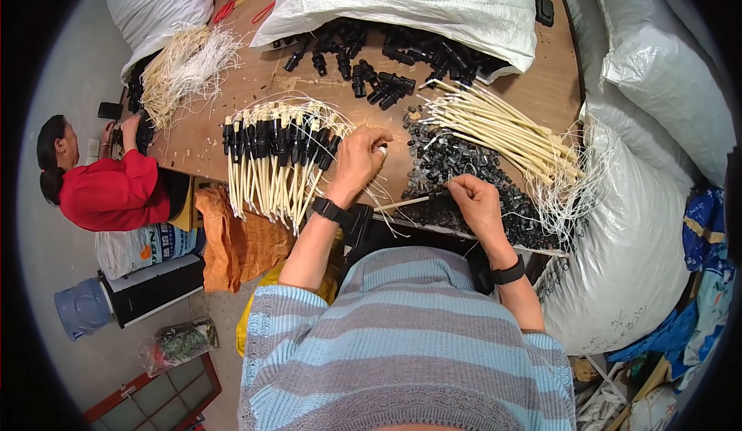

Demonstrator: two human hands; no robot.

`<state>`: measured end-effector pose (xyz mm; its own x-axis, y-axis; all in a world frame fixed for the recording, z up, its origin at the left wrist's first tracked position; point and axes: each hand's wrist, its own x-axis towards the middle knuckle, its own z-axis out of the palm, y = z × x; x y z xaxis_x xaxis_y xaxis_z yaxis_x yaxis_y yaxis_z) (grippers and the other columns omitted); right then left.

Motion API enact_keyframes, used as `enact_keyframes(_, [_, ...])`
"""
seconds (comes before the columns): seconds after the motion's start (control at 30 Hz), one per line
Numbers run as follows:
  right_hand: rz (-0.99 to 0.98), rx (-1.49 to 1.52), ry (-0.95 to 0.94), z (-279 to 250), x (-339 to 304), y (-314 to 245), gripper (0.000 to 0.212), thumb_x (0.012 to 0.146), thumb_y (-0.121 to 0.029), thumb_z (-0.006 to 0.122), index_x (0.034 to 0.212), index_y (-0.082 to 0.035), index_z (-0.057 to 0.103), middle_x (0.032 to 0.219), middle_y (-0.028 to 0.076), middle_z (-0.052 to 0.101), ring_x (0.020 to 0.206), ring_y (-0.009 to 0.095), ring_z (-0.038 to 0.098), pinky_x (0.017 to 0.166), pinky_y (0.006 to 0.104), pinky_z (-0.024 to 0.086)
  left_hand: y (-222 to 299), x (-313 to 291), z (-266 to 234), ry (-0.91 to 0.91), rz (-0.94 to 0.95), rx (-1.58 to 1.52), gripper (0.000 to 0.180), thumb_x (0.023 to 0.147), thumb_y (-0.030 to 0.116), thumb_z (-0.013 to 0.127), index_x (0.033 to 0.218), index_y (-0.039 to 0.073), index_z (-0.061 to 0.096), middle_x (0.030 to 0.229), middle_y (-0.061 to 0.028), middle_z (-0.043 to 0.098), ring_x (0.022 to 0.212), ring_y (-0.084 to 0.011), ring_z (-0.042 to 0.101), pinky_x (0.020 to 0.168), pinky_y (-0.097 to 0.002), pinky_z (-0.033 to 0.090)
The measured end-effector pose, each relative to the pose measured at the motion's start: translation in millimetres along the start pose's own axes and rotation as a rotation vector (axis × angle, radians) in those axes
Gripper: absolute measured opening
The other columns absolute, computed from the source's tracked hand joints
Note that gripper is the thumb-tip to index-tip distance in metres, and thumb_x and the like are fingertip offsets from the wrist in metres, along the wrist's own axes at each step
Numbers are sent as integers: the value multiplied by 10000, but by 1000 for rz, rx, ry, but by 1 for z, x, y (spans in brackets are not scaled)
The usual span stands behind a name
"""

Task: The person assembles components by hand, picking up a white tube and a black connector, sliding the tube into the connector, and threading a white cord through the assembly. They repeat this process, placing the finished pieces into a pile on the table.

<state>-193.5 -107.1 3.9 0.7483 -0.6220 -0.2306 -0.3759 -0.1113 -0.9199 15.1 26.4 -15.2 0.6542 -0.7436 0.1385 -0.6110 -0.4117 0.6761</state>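
Note:
My left hand [359, 161] hovers over the table's near edge, right of a bundle of black connectors [282, 141] with cream sleeves. Its fingers are curled together, with a small white bit showing at the fingertips. My right hand [475, 203] is closed in a pinch above a heap of small black parts [456, 157]; what it grips is too small to make out. Between the hands lies one cream sleeve [402, 203], its dark end close to my right fingertips. Thin white wires hang below my left hand.
Cream-sleeved wires [502, 130] lie across the black parts at right. A white sack [410, 14] spills black connectors [379, 83] at the back. Another person [108, 184] in red works at far left, beside pale wires [185, 76]. Full white sacks [626, 238] crowd the right side.

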Motion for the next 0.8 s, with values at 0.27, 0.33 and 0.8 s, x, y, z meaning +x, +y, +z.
enact_keyframes(0.27, [38,-45,41,9,10,2,145,870,-139,651,830,-1,670,553,-6,497,520,40,429,480,255,357,73,-28,20,-124,-77,-702,141,750,-83,659,843,20,632,811,22,636,726,-64,598,637,-202,471])
enact_keyframes(0.33, [-77,43,30,14,14,17,133,869,-127,652,837,0,674,551,-32,494,502,36,420,462,247,338,87,-30,29,24,100,-448,151,733,-66,670,846,22,620,798,-20,632,710,-116,606,626,-233,471])
enact_keyframes(0.8, [-18,406,1,18,5,6,121,929,-112,637,930,3,678,647,-98,516,580,-23,392,503,171,283,81,-37,39,37,-227,-515,276,764,-40,674,1030,33,661,864,-37,679,741,-115,632,684,-240,517])
